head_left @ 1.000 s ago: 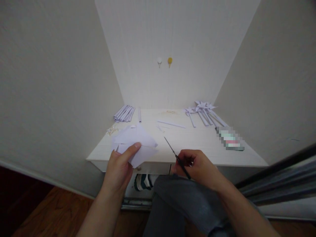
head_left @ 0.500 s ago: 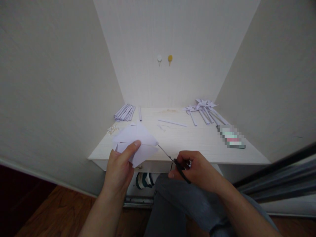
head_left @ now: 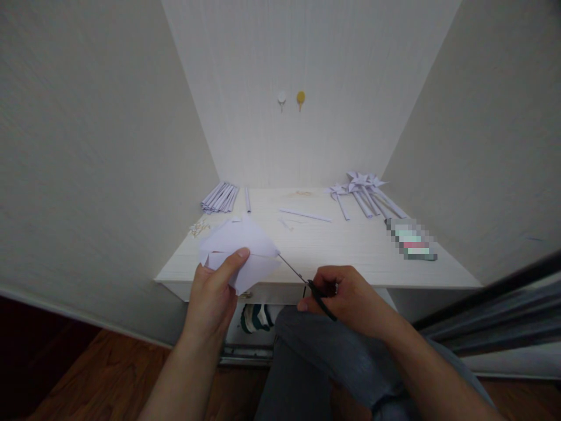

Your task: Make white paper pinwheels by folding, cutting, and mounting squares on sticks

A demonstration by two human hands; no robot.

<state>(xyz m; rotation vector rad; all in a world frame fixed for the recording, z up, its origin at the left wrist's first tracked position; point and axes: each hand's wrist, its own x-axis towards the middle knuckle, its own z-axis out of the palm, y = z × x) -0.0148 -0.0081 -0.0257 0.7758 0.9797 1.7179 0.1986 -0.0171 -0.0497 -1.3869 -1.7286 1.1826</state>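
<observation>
My left hand (head_left: 219, 286) pinches a white paper piece (head_left: 239, 237) with slits cut into it, thumb on top near its middle. The fingers beneath are hidden by the sheet. My right hand (head_left: 344, 295) is closed around the black handles of a pair of scissors (head_left: 319, 297). Their thin blade points up and left, its tip meeting the paper's right corner. Paper and scissors are both held above the front edge of the white tabletop (head_left: 359, 263).
Rolled paper sticks (head_left: 220, 197) are piled at the back left, beside small pale bits (head_left: 200, 228). Paper pinwheels (head_left: 362, 181) lie at the back right, behind a blurred-out phone-like object (head_left: 411, 240). A loose paper stick (head_left: 305, 215) lies mid-table. A shoe (head_left: 256, 318) stands below.
The hands, paper and scissors hold almost the same pose. The view has shifted very slightly, and the scissors' handles have moved a touch up and left.
</observation>
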